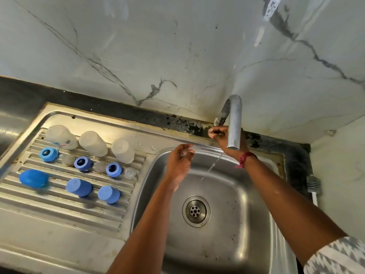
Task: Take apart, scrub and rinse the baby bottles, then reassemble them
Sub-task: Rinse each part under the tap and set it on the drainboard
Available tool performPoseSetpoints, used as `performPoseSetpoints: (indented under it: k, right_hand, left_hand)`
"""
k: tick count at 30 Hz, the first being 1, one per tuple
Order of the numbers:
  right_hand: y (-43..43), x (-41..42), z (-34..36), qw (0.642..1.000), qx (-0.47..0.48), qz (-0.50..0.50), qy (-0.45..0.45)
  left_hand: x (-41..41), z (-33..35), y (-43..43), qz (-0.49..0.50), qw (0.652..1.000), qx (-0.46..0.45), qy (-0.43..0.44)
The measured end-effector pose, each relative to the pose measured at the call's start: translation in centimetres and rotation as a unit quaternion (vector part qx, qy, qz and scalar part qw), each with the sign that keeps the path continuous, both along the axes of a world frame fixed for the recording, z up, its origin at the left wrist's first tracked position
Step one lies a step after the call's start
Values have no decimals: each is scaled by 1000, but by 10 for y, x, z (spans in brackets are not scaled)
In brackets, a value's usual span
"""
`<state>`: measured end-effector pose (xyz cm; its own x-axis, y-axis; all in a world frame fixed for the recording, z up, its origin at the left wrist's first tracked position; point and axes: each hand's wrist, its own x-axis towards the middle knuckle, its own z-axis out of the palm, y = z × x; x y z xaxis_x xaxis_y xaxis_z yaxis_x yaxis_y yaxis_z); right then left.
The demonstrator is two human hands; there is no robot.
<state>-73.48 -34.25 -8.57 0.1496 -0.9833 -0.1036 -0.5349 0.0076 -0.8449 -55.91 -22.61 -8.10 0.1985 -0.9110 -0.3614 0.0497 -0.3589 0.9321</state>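
On the drainboard (59, 224), left of the basin (227, 244), 3 clear bottles (92, 143) stand in a row mouth down, long axes about upright and bases towards the camera. In front lie 3 blue rings (83, 163), openings up, each with a clear nipple (99, 166) just beside it, then 3 blue caps (79, 187) (the leftmost looks tipped on its side). All the parts seem washed and apart, so reassembly looks to be next.

The left hand (178, 165) hangs over the basin's edge, fingers loosely curled, with nothing seen in it. The right hand (223, 138) reaches behind the spout, fingers pinched on the tap (234, 123) at its base. Only a thin trickle (214, 165) falls. This is likely the shut-off: turn it fully closed and shake the wet hand over the basin, not over the parts.
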Motion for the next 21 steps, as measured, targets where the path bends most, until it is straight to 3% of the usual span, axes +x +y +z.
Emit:
performPoseSetpoints:
  k: [4, 11, 15, 21]
  right_hand:
    - [25, -4, 35, 999, -8, -42, 6]
    - [53, 2, 36, 983, 74, -136, -104]
    - [84, 7, 34, 964, 62, -224, -132]
    - [145, 23, 43, 979, 61, -174, -81]
  left_hand:
    - [2, 5, 5, -7, 1000, -6, -4]
    - [7, 16, 16, -9, 1000, -22, -3]
    - [8, 23, 30, -15, 1000, -23, -10]
    - [13, 30, 72, -37, 997, -15, -60]
